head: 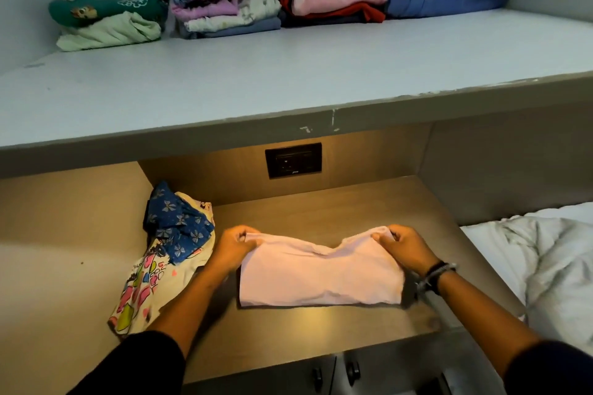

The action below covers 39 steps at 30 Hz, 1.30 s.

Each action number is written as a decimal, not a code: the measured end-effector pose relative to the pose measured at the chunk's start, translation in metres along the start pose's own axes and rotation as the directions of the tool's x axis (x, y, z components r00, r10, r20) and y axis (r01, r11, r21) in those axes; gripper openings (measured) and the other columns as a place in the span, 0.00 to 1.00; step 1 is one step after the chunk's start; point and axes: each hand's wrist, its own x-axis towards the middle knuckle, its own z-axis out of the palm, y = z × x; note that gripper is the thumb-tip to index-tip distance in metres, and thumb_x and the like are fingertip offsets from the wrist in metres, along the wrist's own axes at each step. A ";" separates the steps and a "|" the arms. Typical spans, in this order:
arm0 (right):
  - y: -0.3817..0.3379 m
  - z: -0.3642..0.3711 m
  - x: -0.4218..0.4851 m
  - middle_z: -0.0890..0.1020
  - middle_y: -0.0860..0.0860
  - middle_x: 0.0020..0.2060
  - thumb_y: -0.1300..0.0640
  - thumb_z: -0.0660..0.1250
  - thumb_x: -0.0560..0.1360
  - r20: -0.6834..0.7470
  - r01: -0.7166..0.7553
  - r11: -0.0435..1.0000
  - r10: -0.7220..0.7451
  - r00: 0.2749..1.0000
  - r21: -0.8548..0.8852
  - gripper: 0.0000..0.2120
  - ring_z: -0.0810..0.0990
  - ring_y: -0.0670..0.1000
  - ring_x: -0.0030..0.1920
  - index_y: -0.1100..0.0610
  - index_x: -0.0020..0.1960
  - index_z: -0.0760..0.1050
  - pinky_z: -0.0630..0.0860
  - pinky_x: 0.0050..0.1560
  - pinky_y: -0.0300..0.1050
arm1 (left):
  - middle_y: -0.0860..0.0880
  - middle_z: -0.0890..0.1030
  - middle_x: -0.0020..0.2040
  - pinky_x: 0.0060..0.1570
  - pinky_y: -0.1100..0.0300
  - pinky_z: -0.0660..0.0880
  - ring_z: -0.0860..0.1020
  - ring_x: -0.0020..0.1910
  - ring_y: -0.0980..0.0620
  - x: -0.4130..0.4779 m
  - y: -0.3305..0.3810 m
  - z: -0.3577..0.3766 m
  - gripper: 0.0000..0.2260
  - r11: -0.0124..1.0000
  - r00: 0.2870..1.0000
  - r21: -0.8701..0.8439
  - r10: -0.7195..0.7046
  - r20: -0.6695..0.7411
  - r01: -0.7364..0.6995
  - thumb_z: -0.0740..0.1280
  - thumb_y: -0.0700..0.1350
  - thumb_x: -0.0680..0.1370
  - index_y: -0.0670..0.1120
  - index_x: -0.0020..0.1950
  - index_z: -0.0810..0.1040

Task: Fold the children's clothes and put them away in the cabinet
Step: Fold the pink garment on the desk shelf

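Left hand (234, 245): I see fingers pinching the pink garment (321, 279), far-left corner.
Right hand (406, 248): fingers clamped on its far-right corner.
Room: surface (321, 333) open along the near edge; printed clothes (167, 250) just left.

Shelf (288, 74) and counter (321, 212)
Folded stacks (224, 6) line the grey shelf's back; a pink garment (321, 276) and a crumpled pile (170, 244) lie on the wooden counter.

A folded garment (321, 276) lies on the near counter (288, 346). Crumpled clothes (167, 250) lie just left of it and bedding (545, 260) lies to the right. Folded stacks (288, 0) sit on the far shelf (256, 80).
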 end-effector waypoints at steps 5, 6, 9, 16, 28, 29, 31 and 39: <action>-0.019 0.031 0.026 0.69 0.58 0.70 0.44 0.65 0.75 -0.190 -0.198 0.815 0.110 0.976 -0.545 0.31 0.68 0.61 0.68 0.56 0.72 0.61 0.69 0.65 0.57 | 0.42 0.70 0.72 0.66 0.49 0.70 0.70 0.70 0.42 0.033 -0.030 0.033 0.29 0.894 0.996 0.448 0.033 -0.078 0.005 0.69 0.42 0.77 0.45 0.76 0.63; -0.019 0.041 0.019 0.68 0.58 0.71 0.45 0.64 0.75 -0.197 -0.156 0.791 0.046 0.979 -0.591 0.30 0.66 0.60 0.70 0.56 0.72 0.60 0.67 0.67 0.57 | 0.44 0.69 0.73 0.68 0.49 0.68 0.68 0.71 0.43 0.032 -0.037 0.038 0.28 0.802 0.986 0.590 0.156 -0.059 -0.091 0.68 0.43 0.77 0.48 0.75 0.63; -0.011 0.078 -0.018 0.62 0.55 0.75 0.44 0.61 0.75 -0.074 -0.037 0.707 -0.022 0.997 -0.706 0.28 0.60 0.58 0.74 0.51 0.72 0.62 0.59 0.72 0.59 | 0.49 0.62 0.78 0.75 0.48 0.52 0.58 0.77 0.47 0.023 -0.050 0.055 0.21 0.502 0.905 0.757 0.303 0.299 -0.418 0.61 0.47 0.80 0.54 0.74 0.66; 0.017 0.102 -0.028 0.45 0.52 0.79 0.32 0.42 0.76 0.084 -0.048 0.646 0.172 0.981 -0.762 0.36 0.44 0.58 0.78 0.49 0.78 0.46 0.40 0.75 0.62 | 0.52 0.59 0.79 0.74 0.54 0.53 0.59 0.76 0.50 -0.023 -0.062 0.036 0.25 0.530 0.921 0.767 0.076 0.382 -0.362 0.54 0.59 0.82 0.52 0.77 0.62; -0.049 0.121 0.037 0.51 0.52 0.79 0.51 0.63 0.76 0.497 0.483 0.351 -0.055 0.866 -0.802 0.27 0.51 0.59 0.77 0.43 0.74 0.62 0.50 0.73 0.67 | 0.47 0.66 0.75 0.73 0.38 0.39 0.55 0.77 0.46 -0.126 -0.055 0.108 0.28 0.328 0.712 0.633 0.290 0.639 -0.701 0.64 0.56 0.75 0.50 0.73 0.65; -0.049 0.119 0.027 0.54 0.52 0.79 0.49 0.59 0.79 0.475 0.485 0.393 -0.129 0.870 -0.781 0.22 0.54 0.58 0.77 0.44 0.73 0.64 0.53 0.72 0.64 | 0.47 0.65 0.76 0.73 0.41 0.40 0.55 0.77 0.47 -0.125 -0.059 0.110 0.29 0.324 0.708 0.630 0.313 0.633 -0.706 0.66 0.55 0.75 0.51 0.74 0.63; -0.035 0.108 0.001 0.60 0.52 0.77 0.46 0.53 0.81 0.445 0.504 0.504 -0.243 0.862 -0.701 0.20 0.59 0.56 0.75 0.47 0.72 0.66 0.59 0.72 0.58 | 0.47 0.60 0.78 0.73 0.47 0.40 0.54 0.78 0.46 -0.122 -0.067 0.112 0.32 0.335 0.725 0.643 0.339 0.599 -0.689 0.68 0.53 0.75 0.52 0.76 0.59; 0.060 0.060 -0.107 0.47 0.51 0.78 0.39 0.65 0.71 0.678 0.699 0.342 -0.198 0.707 -0.629 0.41 0.46 0.52 0.78 0.49 0.78 0.51 0.44 0.75 0.54 | 0.45 0.69 0.74 0.72 0.54 0.57 0.68 0.72 0.45 -0.130 -0.081 0.119 0.26 0.379 0.735 0.636 0.448 0.509 -0.672 0.72 0.46 0.74 0.46 0.71 0.72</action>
